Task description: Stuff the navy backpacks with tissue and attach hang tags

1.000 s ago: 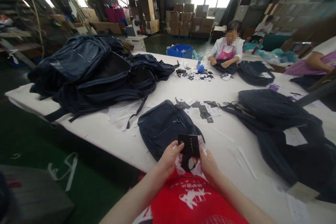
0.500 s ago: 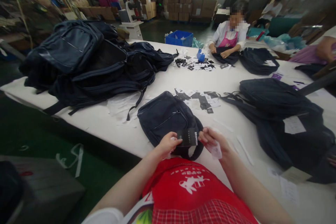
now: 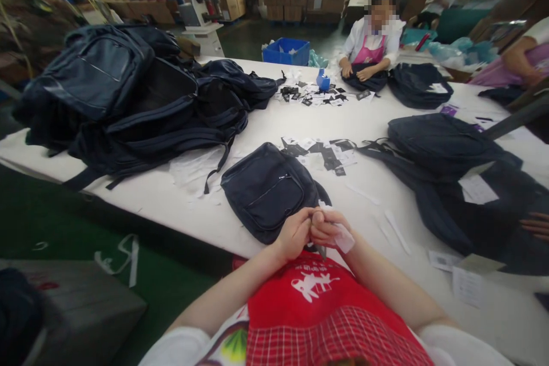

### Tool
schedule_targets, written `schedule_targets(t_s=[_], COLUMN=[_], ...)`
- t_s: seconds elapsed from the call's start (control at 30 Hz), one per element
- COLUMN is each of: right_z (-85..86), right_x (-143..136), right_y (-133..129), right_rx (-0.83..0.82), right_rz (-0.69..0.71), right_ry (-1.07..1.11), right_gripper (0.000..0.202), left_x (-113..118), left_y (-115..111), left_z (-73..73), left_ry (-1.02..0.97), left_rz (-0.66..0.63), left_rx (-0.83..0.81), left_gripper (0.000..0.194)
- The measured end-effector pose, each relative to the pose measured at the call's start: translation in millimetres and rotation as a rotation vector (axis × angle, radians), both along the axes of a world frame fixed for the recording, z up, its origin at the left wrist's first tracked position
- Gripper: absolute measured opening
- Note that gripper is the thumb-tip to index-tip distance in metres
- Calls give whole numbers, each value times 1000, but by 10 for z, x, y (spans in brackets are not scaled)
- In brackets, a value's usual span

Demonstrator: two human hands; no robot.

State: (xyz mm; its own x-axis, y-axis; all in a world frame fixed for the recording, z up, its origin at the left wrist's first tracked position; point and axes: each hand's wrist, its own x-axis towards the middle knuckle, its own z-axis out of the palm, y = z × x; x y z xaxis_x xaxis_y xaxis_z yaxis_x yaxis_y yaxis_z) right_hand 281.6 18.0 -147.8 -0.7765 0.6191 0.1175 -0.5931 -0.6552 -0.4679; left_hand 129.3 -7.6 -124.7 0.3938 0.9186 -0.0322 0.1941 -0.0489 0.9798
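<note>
Both of my hands meet at the lower edge of a dark blue backpack [image 3: 268, 189], which lies on the white table [image 3: 201, 229] in front of me. My left hand [image 3: 295, 233] has its fingers closed around the dark tag [image 3: 321, 250], of which only a small part shows below the fingers. My right hand [image 3: 328, 227] presses against it with bent fingers; what it grips is hidden. A crumpled white piece [image 3: 343, 238] hangs at the right hand. Beyond the backpack lie scattered black and white tags [image 3: 328, 155].
Dark backpacks are heaped at the left [image 3: 107, 80], and more lie at the right [image 3: 454, 148]. Across the table a person in a pink apron [image 3: 369, 48] handles a dark bag. A blue bin [image 3: 286, 51] stands behind the table. Part of another hand [image 3: 536, 226] shows at the right edge.
My hands have come together, the right one moving left to the left one. The tag, earlier in plain view in my left hand, is now mostly covered. The whole view has shifted slightly.
</note>
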Motion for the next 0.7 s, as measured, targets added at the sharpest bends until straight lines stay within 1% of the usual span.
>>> schedule_targets(t_s=[0.03, 0.1, 0.2, 0.3, 0.4, 0.47, 0.53, 0.6, 0.67, 0.7], right_z=[-1, 22, 103, 208, 308, 334, 279, 120, -127, -268], right_x=[27, 72, 112, 146, 218, 286, 358, 432, 512, 555], right_y=[9, 23, 41, 71, 137, 202, 268, 310, 293, 257], right_rx=[-10, -56, -150, -189, -159, -81, 33, 99, 66, 22], right_rz=[-44, -180, -342, -415, -521, -552, -534, -493, -452, -423], right_ry=[31, 79, 91, 44, -83, -226, -440, -792, -1168, -1310], right_gripper=[19, 16, 12, 12, 21, 24, 27, 30, 29, 26], left_x=[8, 16, 41, 76, 58, -10, -121, -253, -375, -423], left_y=[6, 15, 34, 91, 186, 261, 340, 413, 466, 482], left_z=[-17, -30, -26, -8, 67, 143, 200, 202, 139, 89], left_ry=[35, 126, 233, 334, 456, 540, 611, 660, 683, 692], left_rz=[-21, -55, -44, -56, -80, -63, -42, -51, -75, -90], left_rx=[23, 101, 177, 263, 366, 416, 425, 373, 261, 203], left_gripper=[29, 29, 33, 33, 27, 31, 37, 40, 39, 38])
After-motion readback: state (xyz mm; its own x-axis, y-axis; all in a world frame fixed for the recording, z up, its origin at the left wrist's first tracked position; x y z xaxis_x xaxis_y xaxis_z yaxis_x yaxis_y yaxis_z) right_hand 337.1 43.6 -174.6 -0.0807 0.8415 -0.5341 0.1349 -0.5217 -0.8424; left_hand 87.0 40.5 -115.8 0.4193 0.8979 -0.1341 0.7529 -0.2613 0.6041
